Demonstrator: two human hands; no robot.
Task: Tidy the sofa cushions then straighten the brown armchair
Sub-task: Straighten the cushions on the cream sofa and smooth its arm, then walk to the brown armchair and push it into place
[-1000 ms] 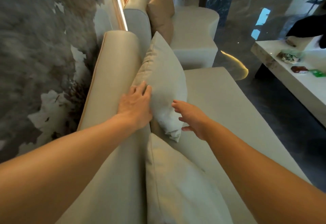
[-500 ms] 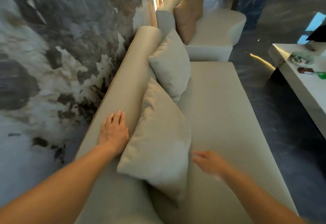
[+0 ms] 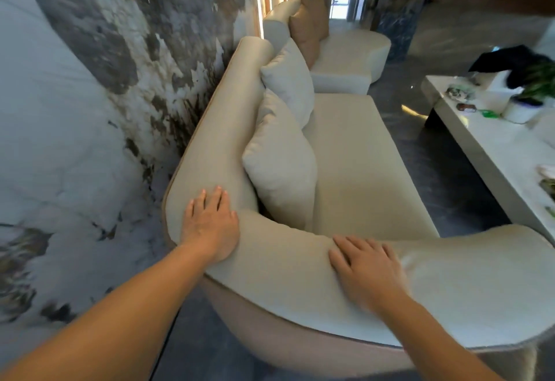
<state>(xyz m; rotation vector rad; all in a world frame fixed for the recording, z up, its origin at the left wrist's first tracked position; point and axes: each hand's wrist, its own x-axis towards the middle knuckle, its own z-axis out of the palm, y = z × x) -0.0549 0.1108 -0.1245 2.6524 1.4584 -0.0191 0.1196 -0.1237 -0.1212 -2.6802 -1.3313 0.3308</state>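
Beige sofa [image 3: 354, 152] with two cushions [image 3: 282, 167] upright

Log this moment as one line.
left hand flat on sofa backrest | right hand flat on armrest | two cushions upright

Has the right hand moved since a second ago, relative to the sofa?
Yes. The right hand has left the far cushion and pulled back toward the person; it now lies flat on the curved near arm of the sofa, short of the near cushion.
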